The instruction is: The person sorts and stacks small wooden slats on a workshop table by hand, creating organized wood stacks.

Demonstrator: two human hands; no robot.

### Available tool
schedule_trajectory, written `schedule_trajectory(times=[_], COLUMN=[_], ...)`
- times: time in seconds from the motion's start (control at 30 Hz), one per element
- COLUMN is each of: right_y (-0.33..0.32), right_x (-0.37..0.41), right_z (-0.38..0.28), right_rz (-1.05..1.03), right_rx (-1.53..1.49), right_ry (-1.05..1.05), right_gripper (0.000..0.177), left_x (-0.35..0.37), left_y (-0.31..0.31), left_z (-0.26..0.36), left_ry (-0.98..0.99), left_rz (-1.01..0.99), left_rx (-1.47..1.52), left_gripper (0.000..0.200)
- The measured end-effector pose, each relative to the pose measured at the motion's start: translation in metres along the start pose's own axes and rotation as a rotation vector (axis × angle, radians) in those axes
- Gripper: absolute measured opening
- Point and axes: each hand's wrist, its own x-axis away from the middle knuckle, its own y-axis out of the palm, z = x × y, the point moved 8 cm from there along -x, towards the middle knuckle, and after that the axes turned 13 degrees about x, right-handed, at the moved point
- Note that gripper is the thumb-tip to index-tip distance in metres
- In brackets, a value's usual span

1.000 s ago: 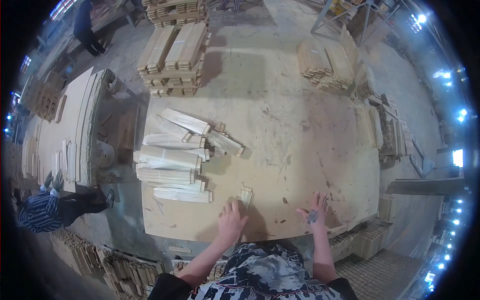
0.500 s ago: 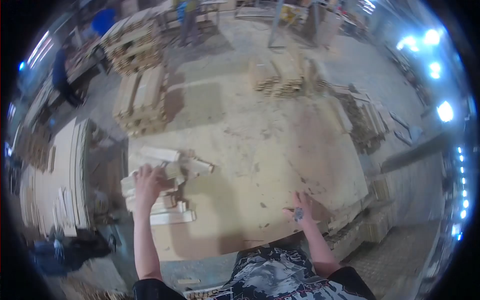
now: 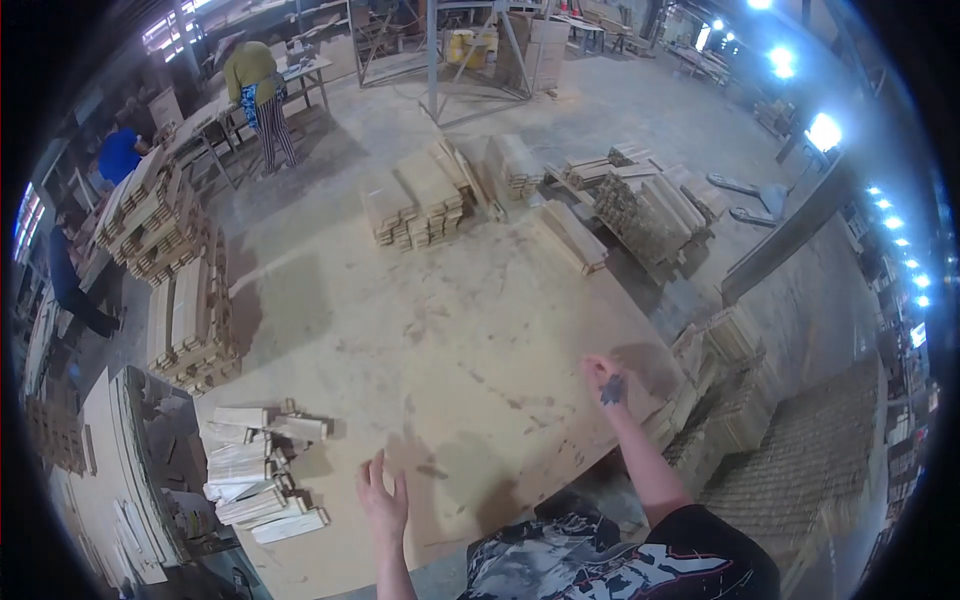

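Observation:
My left hand [image 3: 383, 495] is over the near part of a large board-topped table [image 3: 430, 370], its fingers apart and nothing in them. To its left lies a loose pile of short wooden slats [image 3: 255, 470], some crossing each other, and the hand is clear of them. My right hand [image 3: 605, 382], with a dark mark on its back, hovers near the table's right side. Its fingers are loosely bent, and I see nothing held in them.
Stacked slats [image 3: 425, 195] stand at the table's far side, with a tall stack [image 3: 190, 315] at the left. More boards [image 3: 735, 370] are piled beyond the right edge. A person in a yellow-green top [image 3: 255, 85] stands at a far bench; others work at the left.
My left hand has left the slat pile and moved right, over bare tabletop. My right hand's fingers, spread before, are now more bent. The view has swung to the right.

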Motion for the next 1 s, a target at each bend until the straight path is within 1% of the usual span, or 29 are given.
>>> schedule_trajectory(times=[0.1, 0.17, 0.23, 0.27, 0.3, 0.33, 0.37, 0.43, 0.5, 0.53, 0.63, 0.7, 0.8, 0.9, 0.93, 0.97, 1.0], right_y=[-0.011, -0.004, -0.008, 0.001, 0.009, 0.017, 0.027, 0.048, 0.078, 0.091, 0.090, 0.092, 0.102, 0.104, 0.100, 0.096, 0.093], right_x=[-0.094, -0.163, -0.227, -0.256, -0.282, -0.304, -0.322, -0.353, -0.373, -0.378, -0.373, -0.371, -0.356, -0.317, -0.299, -0.280, -0.260], right_z=[0.019, 0.034, 0.031, 0.039, 0.044, 0.050, 0.052, 0.055, 0.060, 0.063, 0.056, 0.058, 0.063, 0.056, 0.046, 0.041, 0.038], right_rz=[0.107, 0.179, 0.272, 0.222, 0.171, 0.119, 0.026, -0.149, -0.383, -0.498, -0.624, -0.591, -0.565, -0.516, -0.497, -0.499, -0.501], right_rx=[-0.014, -0.074, -0.033, -0.039, -0.041, -0.037, -0.005, 0.057, 0.076, 0.087, -0.039, -0.074, -0.128, -0.143, -0.144, -0.123, -0.159], right_ry=[-0.095, -0.150, -0.322, -0.248, -0.177, -0.116, -0.100, -0.077, -0.088, -0.093, -0.078, -0.090, -0.113, -0.191, -0.228, -0.230, -0.202], right_gripper=[0.032, 0.035, 0.042, 0.046, 0.050, 0.054, 0.061, 0.075, 0.089, 0.096, 0.108, 0.107, 0.105, 0.101, 0.100, 0.095, 0.094], left_x=[0.003, 0.002, -0.001, -0.005, -0.010, -0.023, -0.036, -0.063, -0.100, -0.117, -0.169, -0.198, -0.233, -0.237, -0.231, -0.221, -0.211], left_y=[0.041, 0.069, 0.109, 0.124, 0.147, 0.173, 0.200, 0.260, 0.310, 0.336, 0.409, 0.446, 0.494, 0.508, 0.501, 0.491, 0.478], left_z=[0.018, 0.031, 0.030, 0.033, 0.043, 0.059, 0.073, 0.090, 0.122, 0.134, 0.160, 0.171, 0.172, 0.174, 0.177, 0.178, 0.180], left_ry=[-0.081, -0.123, -0.246, -0.303, -0.408, -0.436, -0.465, -0.418, -0.413, -0.421, -0.455, -0.544, -0.549, -0.597, -0.611, -0.625, -0.641], left_rz=[0.013, 0.041, 0.116, 0.142, 0.151, 0.102, 0.057, -0.036, -0.128, -0.170, -0.298, -0.301, -0.315, -0.266, -0.224, -0.179, -0.130], left_rx=[0.025, 0.004, 0.164, 0.235, 0.342, 0.364, 0.393, 0.521, 0.557, 0.631, 0.858, 0.863, 0.950, 1.088, 1.075, 1.062, 1.047], left_gripper=[0.049, 0.047, 0.043, 0.042, 0.038, 0.039, 0.039, 0.038, 0.040, 0.043, 0.050, 0.056, 0.059, 0.059, 0.058, 0.058, 0.057])
